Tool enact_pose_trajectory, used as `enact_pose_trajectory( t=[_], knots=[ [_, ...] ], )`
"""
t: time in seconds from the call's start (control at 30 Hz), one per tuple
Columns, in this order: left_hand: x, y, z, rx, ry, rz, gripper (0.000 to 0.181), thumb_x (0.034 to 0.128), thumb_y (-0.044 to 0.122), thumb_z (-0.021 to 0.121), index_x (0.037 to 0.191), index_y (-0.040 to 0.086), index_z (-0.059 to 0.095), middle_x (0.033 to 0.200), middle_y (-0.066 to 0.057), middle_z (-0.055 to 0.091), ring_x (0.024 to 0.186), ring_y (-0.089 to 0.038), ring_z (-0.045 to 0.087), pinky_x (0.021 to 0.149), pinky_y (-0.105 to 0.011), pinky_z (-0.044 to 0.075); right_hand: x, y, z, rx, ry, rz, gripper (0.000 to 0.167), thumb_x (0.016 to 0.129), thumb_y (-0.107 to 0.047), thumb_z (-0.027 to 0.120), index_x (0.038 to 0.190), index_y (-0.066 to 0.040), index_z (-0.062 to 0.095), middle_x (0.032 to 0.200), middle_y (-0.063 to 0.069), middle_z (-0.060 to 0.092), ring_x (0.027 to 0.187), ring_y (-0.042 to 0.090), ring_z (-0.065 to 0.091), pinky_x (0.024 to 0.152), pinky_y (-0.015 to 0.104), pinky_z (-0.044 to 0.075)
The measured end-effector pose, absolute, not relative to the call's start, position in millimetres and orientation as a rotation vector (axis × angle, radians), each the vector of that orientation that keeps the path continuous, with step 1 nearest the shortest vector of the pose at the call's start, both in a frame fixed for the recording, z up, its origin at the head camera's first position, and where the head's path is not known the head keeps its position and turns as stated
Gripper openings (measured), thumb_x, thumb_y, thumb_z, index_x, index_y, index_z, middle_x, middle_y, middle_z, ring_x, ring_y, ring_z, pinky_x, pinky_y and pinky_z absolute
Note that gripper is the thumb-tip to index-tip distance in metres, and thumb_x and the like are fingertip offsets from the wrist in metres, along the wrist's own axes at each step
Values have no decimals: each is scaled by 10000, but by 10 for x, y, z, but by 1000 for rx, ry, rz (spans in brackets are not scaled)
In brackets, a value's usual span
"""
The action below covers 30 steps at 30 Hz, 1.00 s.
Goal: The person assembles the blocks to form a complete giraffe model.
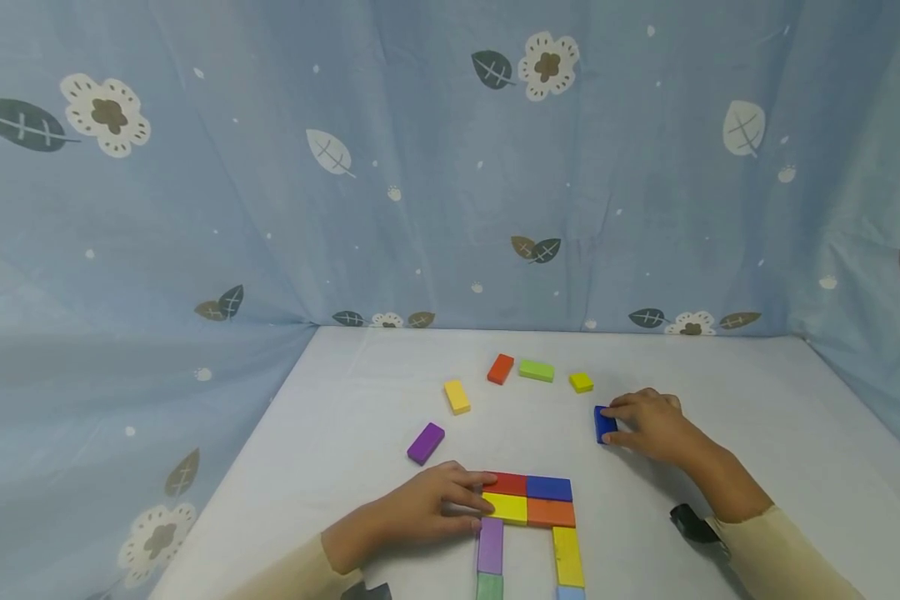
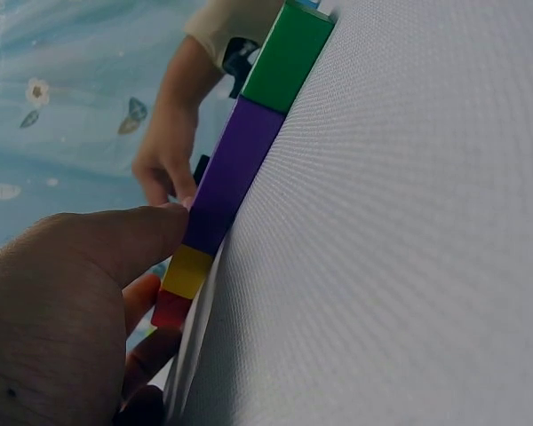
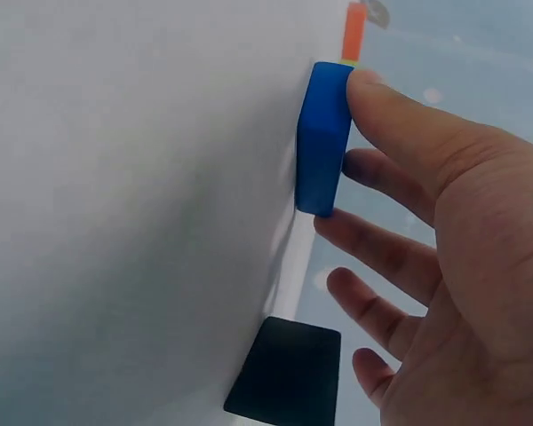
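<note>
In the head view the right hand pinches a dark blue block between thumb and fingers at the right of the white table. The right wrist view shows the blue block with the thumb at one end and a finger at the other. My left hand rests its fingers against the left side of a block arrangement, touching the red block and yellow block. In the left wrist view its thumb lies by the purple block.
Beyond the hands lie loose blocks: purple, light yellow, orange-red, lime green and small yellow. Two block columns run toward me, with a yellow block in the right one. A patterned blue curtain hangs behind.
</note>
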<state>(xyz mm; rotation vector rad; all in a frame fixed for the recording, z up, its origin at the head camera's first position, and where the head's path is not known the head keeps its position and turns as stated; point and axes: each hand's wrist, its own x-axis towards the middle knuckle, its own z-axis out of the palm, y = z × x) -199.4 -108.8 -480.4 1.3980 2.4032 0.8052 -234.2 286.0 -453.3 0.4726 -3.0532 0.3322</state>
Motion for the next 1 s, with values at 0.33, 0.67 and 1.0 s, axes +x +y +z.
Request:
enact_pose_trajectory(
  t=[0.33, 0.67, 1.0],
  knots=[
    [-2001, -1091, -4763, 1393, 2410, 806, 339, 957, 488, 560, 1258, 364, 658, 1444, 201, 432, 1113, 7, 459, 899, -217, 431, -2217, 2776, -4432, 560, -3052, 340, 530, 725, -518, 801, 1110, -157, 759, 1094, 29, 653, 1090, 318, 514, 846, 528, 328],
    [-1999, -1100, -4786, 1400, 2416, 807, 339, 954, 505, 556, 1247, 373, 663, 1438, 210, 434, 1098, 13, 459, 897, -218, 428, -2148, 2788, -4480, 678, -3043, 386, 519, 745, -529, 777, 1152, -210, 745, 1124, -29, 641, 1074, 252, 523, 832, 511, 323],
    [-1998, -1090, -4831, 1423, 2411, 821, 333, 957, 501, 551, 1245, 377, 663, 1437, 213, 435, 1110, 14, 457, 899, -212, 425, -2049, 2784, -4495, 792, -3025, 389, 504, 756, -509, 768, 1168, -220, 739, 1138, -23, 631, 1090, 286, 556, 928, 644, 306]
  ],
)
